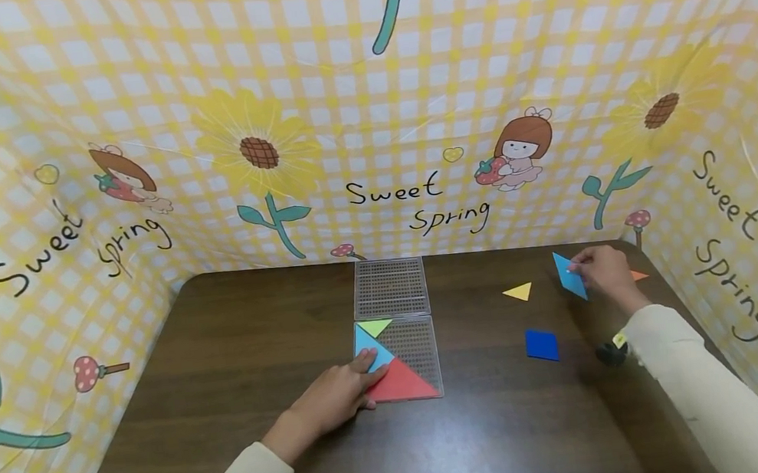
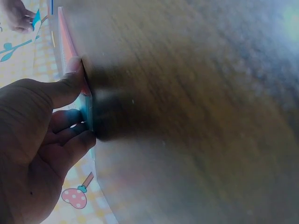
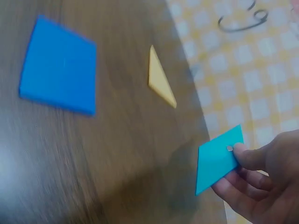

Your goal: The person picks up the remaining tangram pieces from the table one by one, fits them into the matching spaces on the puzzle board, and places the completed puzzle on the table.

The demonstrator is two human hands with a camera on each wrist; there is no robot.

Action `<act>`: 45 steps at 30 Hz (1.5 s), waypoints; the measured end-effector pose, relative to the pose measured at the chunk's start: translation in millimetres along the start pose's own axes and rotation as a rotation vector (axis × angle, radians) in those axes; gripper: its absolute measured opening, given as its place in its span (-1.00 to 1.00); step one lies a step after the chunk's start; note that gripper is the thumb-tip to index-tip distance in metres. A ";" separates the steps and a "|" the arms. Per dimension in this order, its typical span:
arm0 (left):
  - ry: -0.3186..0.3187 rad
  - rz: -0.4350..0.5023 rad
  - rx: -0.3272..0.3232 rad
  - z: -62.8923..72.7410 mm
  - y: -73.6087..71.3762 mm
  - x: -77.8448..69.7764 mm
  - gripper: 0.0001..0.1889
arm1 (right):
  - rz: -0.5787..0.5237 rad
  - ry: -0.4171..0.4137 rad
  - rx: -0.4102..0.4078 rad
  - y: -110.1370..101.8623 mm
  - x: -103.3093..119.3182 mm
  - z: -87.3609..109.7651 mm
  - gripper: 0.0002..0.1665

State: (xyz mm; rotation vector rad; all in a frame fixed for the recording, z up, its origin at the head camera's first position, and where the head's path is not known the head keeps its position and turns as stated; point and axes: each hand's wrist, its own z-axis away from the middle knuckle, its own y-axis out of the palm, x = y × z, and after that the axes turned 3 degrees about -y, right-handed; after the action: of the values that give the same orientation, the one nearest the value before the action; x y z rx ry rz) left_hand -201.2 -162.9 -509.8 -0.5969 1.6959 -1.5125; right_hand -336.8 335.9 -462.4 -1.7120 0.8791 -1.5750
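Right wrist view, lower right: the right hand (image 3: 268, 179) pinches the cyan parallelogram tile (image 3: 216, 161), probably light and stiff, best held edgewise, while whether the left hand (image 1: 343, 394) grips is unclear.

1. Two hands in play: left hand (image 1: 337, 399), right hand (image 1: 606, 274)!
2. Triangles, four showing: green triangle (image 1: 375, 327), light-blue triangle (image 1: 366, 343), red triangle (image 1: 402, 386), yellow triangle (image 1: 521, 292).
3. Just one blue square (image 1: 541, 345).
4. One light-blue parallelogram (image 1: 569, 276)!
5. One orange piece (image 1: 640, 275), partly hidden.
6. Gridded panels, two: far panel (image 1: 390, 288), near panel (image 1: 416, 342).
7. One table (image 1: 238, 344).
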 end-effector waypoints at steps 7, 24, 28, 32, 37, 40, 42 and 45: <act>-0.001 0.004 -0.010 0.5 -1.7 -0.1 -0.37 | -0.302 0.104 0.053 3.0 18.9 2.8 -0.58; -0.004 -0.004 -0.009 0.2 0.4 0.2 -0.38 | -0.742 0.232 0.214 13.2 60.6 11.7 -0.43; -0.002 0.001 -0.010 0.1 0.1 -0.1 -0.38 | -0.798 0.231 0.243 18.6 69.5 12.2 -0.43; -0.001 0.001 -0.010 -0.9 0.2 0.0 -0.37 | -0.814 0.212 0.266 24.8 77.9 12.1 -0.45; -0.002 -0.001 -0.005 -2.4 1.1 0.3 -0.38 | -0.817 0.187 0.291 32.5 87.5 12.1 -0.45; -0.003 0.001 -0.004 -2.1 1.4 0.2 -0.38 | -0.826 0.181 0.312 36.4 92.7 11.8 -0.43; -0.004 0.008 -0.005 -1.8 1.3 0.0 -0.38 | -0.835 0.183 0.322 38.2 95.6 11.4 -0.45; -0.005 0.019 -0.007 -1.3 1.3 0.0 -0.37 | -0.864 0.171 0.345 40.3 100.5 10.8 -0.47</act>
State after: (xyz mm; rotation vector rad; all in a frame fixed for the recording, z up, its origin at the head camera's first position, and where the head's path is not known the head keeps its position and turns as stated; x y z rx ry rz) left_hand -202.0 -161.8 -511.1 -0.5861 1.6995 -1.4904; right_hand -322.4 230.5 -439.2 -1.8055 -0.1360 -2.2733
